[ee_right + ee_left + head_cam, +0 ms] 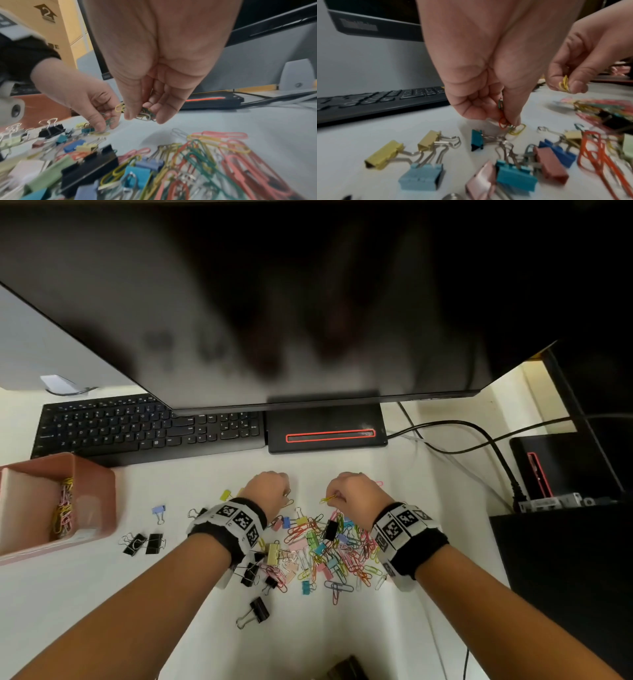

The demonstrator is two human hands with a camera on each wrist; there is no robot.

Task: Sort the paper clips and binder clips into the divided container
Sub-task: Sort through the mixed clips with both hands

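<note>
Both hands collecting paper clips at far edge of mixed clip pile; container off to left.

White tabletop (pixel 191 484): pink divided container (pixel 102 494) far left, paper clips already in one compartment, nearer left hand. Clip pile (pixel 325 546) between wrists. Left hand (pixel 265 491) fingers curled, pinching small clips, fingertips at yellow paper clip (pixel 518 129) lying flat. Right hand (pixel 356 491) gripping small bunch of paper clips (pixel 145 113), above tabletop.
</note>
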